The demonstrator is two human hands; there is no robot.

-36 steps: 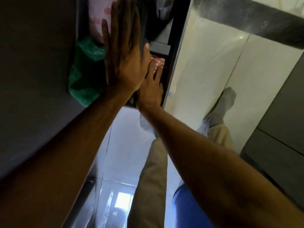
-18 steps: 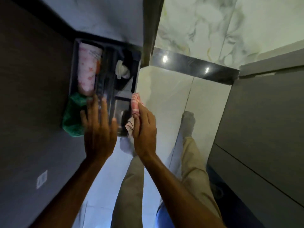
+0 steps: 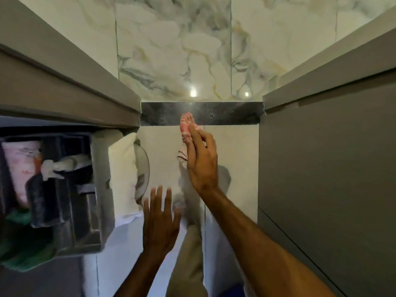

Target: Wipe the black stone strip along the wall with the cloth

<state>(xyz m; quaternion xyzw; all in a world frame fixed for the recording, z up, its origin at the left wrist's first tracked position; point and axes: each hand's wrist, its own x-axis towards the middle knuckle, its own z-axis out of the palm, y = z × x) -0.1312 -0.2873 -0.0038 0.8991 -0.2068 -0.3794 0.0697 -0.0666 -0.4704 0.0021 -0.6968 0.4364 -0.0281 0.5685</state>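
Nearest the camera, both bare forearms reach forward from the lower edge of the view, above a trouser leg (image 3: 188, 264) and the pale tiled floor (image 3: 165, 151). The left hand (image 3: 159, 221) is low and close, back toward the camera, fingers spread and straight, grasping nothing and hovering over the floor tiles. To its left an open grey drawer (image 3: 98, 189) juts out from the left cabinet (image 3: 53, 86), crowded with a pink-patterned tube (image 3: 21, 168) and dark dividers; a green cloth (image 3: 23, 254) bunches at the drawer's near end. Just beside the drawer's outer edge lies something white (image 3: 123, 172), too blurred to identify.

Farther out, the right arm stretches higher and further than the left, wrist straight, hand turned edge-on. The right hand (image 3: 201, 159) is closed around a pink-and-white striped cloth (image 3: 186, 128), pinched between thumb and fingers, with a loose end of the fabric drooping below the palm. The bunched top of the cloth overlaps the lower edge of the black stone strip (image 3: 225, 113); whether it actually touches the stone I cannot tell.

That strip runs along the foot of the marbled wall (image 3: 171, 50), spanning the gap between the left cabinet and the grey cabinet on the right (image 3: 321, 157). Its surface is glossy, with faint pale smears.
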